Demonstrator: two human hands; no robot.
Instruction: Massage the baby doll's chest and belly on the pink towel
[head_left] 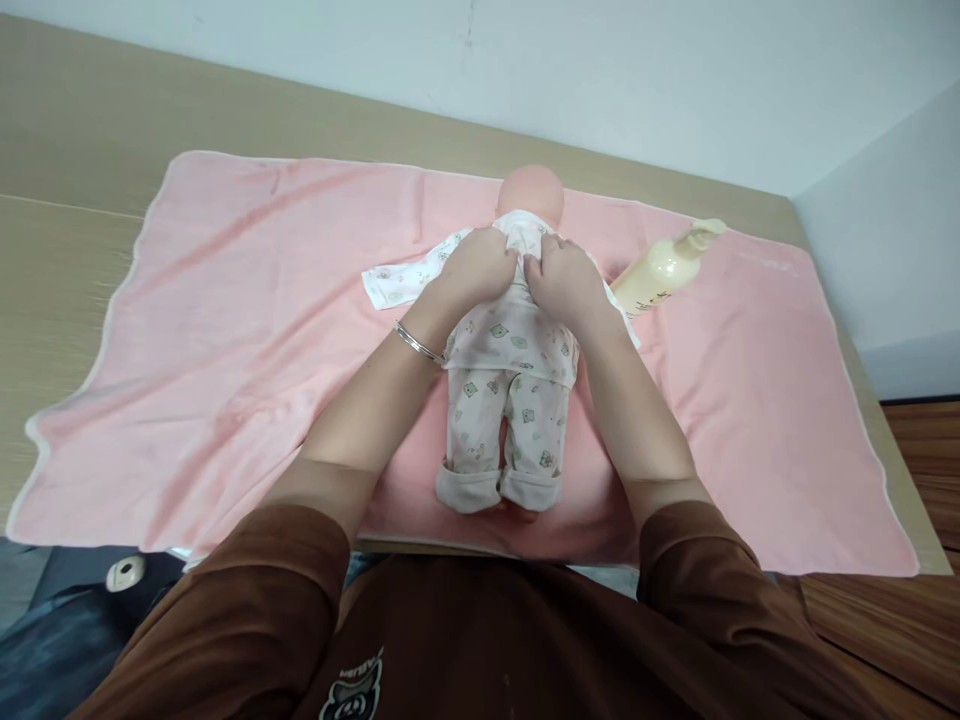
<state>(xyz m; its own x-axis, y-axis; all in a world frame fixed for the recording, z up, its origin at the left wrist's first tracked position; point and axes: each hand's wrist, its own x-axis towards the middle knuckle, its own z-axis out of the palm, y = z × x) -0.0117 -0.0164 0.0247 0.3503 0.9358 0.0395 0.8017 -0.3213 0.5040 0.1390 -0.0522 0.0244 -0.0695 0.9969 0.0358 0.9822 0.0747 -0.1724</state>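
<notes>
- Currently, one doll lies lengthwise on the pink blanket, head at the far side, feet nearest the person, between both forearms. Face up or face down: can't tell.
- Done, by the look of it: trousers on, both cuffs rolled; top over the torso, hem lapping the trouser waist.
- Left, as a judgement: cloth near the neck looks bunched, not settled. No fastening readable.
- Left-side sleeve lies out flat; arm inside or not, unclear. Other sleeve mostly hidden by the right arm.
- Left hand: fingers curled, pinching the top below the neck.
- Right hand: same grip opposite, the two just apart.
- Pump bottle beside the doll, right; no hand on it. Standing or lying, can't tell.
- Count: doll 1, top 1, trousers 1 pair, cuffs 2, blanket 1, bottle 1, table 1, bracelet 1 (left wrist).
</notes>
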